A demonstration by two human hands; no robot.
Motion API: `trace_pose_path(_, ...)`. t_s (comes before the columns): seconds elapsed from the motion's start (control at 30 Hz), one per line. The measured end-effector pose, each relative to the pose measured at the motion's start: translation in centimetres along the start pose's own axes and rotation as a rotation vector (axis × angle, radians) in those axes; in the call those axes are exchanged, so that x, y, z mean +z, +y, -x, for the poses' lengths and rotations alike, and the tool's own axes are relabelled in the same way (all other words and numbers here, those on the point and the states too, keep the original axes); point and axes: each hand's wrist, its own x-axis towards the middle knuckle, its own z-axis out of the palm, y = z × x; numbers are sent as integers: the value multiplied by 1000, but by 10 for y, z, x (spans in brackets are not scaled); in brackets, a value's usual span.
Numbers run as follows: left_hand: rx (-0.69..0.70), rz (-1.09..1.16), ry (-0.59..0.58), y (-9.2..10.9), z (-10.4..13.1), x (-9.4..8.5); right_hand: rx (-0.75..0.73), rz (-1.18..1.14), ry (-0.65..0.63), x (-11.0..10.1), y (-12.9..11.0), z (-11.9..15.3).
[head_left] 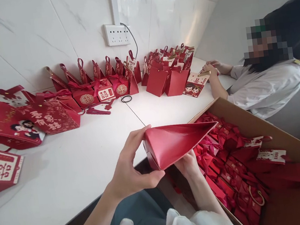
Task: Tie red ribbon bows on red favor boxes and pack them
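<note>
A red folded paper box [174,142] is held over the table's front edge, its narrow end pointing right and its side facing me. My left hand [134,165] grips the box's left end, with fingers at the top corner and thumb at the bottom corner. Under the box, my right hand [187,164] supports it from below; its fingers are partly hidden behind the red paper.
Red gift boxes [86,94] line the white table [94,148] along the wall. A cardboard carton [274,130] full of red boxes stands at the right. Beyond it sits another person [267,85], hands at a small box. A black ring [126,99] lies mid-table.
</note>
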Motion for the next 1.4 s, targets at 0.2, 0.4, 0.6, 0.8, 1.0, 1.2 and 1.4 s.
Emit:
trace_pose_path(0.2,-375,315,166,-9,-7,-1,-169,138,-24,3,-11,7)
trace_pose_path(0.4,-822,676,36,-25,-12,4,-272,433,-9,2,-25,23)
trace_pose_path(0.6,-918,728,-27,-27,-10,7,-234,540,61,12,-38,32)
trace_pose_path(0.8,-1011,815,-82,-33,-12,8,-164,708,99,29,-54,36)
trace_pose_path(1.0,-1036,842,-66,-40,-9,19,-232,973,162,33,-67,39)
trace_pose_path(1.2,-451,673,122,-36,-10,16,-240,687,222,-1,-55,29)
trace_pose_path(1.4,-71,488,-75,-27,-12,18,-85,312,58,-23,-45,26)
